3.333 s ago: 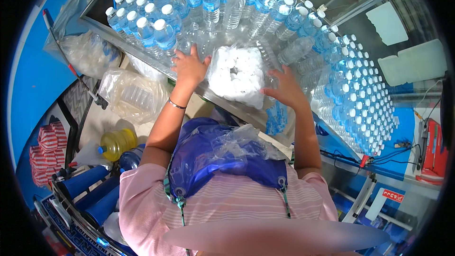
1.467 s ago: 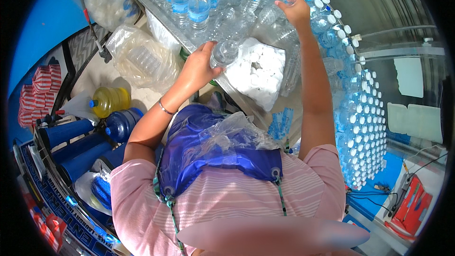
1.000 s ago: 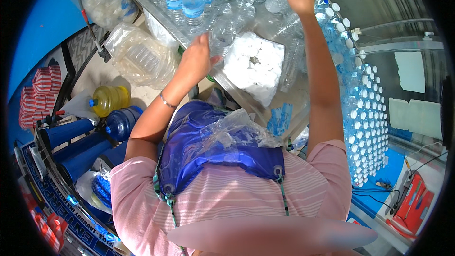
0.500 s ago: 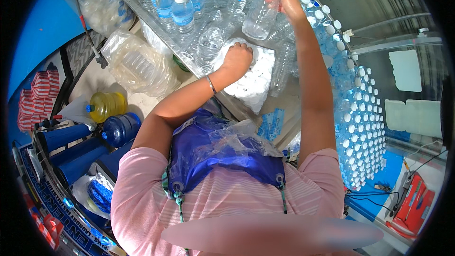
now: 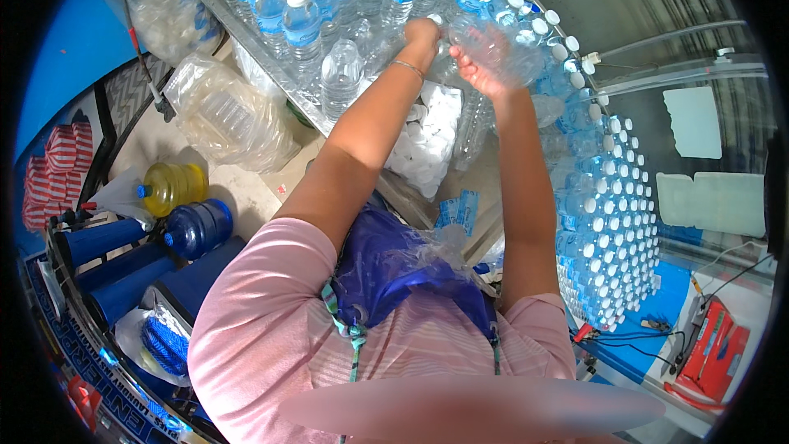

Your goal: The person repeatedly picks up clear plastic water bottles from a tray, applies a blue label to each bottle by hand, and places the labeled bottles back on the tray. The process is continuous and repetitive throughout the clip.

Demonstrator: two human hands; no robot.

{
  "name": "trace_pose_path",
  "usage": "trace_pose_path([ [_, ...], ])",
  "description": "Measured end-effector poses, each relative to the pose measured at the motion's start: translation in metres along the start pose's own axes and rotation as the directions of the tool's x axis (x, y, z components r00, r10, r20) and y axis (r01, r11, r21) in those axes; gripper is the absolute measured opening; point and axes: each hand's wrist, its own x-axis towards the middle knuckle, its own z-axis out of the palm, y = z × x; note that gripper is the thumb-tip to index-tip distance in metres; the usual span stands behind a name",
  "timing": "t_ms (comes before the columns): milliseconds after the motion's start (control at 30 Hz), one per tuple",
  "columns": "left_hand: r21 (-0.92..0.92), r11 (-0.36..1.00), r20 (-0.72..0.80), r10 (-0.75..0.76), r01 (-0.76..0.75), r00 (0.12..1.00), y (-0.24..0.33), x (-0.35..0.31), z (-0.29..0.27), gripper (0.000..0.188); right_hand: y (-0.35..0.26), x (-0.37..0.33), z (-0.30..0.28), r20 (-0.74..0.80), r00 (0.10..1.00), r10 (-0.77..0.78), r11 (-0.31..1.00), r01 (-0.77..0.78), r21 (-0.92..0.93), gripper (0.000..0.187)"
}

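Observation:
My right hand (image 5: 483, 72) is wrapped round a clear unlabelled plastic bottle (image 5: 516, 53), tilted nearly sideways over the metal table and blurred by motion. Close by on its left, my left hand (image 5: 421, 35) is closed, with a white bottle cap (image 5: 435, 20) at its fingertips. Below the hands, a white bag (image 5: 421, 148) full of white caps lies open, partly covered by my left forearm. Beside that forearm an uncapped clear bottle (image 5: 340, 74) stands upright. More clear bottles (image 5: 472, 127) lie around the bag.
Filled bottles with blue labels and white caps (image 5: 302, 25) crowd the table's far side. Many more capped bottles (image 5: 604, 230) line the right. Blue label strips (image 5: 457, 212) lie near my apron. Plastic bags (image 5: 234, 119) and large water jugs (image 5: 197, 226) sit at left.
My left hand has left the bag of caps and moved up beside my right hand. The bottle in my right hand has swung from near upright to nearly sideways.

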Motion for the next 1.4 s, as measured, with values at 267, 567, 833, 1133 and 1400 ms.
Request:
trace_pose_path([
  [267,-0.134,0.956,-0.112,0.248,-0.262,0.962,-0.011,-0.027,0.000,0.028,-0.005,-0.050,0.065,-0.105,0.801,-0.589,0.023,-0.113,-0.993,0.072],
  [567,0.479,0.509,0.476,0.535,-0.716,0.698,-0.044,-0.187,-0.101,0.030,-0.005,0.022,0.069,0.167,0.585,-0.793,-0.192,0.020,-0.981,0.068],
  [833,0.532,-0.259,0.564,0.818,-0.806,0.109,0.069,-0.221,-0.176,0.047,0.024,0.082,0.033,0.201,0.484,-0.852,-0.189,0.075,-0.979,0.073],
  [1133,0.562,-0.053,0.527,0.792,-0.826,0.307,0.060,-0.207,-0.188,0.045,0.026,0.079,0.019,0.103,0.504,-0.858,-0.091,0.048,-0.995,0.093],
  [1400,0.535,-0.143,0.514,0.837,-0.833,0.187,0.056,-0.193,-0.197,0.037,0.048,-0.075,0.015,0.500,-0.048,-0.865,-0.489,-0.153,-0.859,0.070],
])
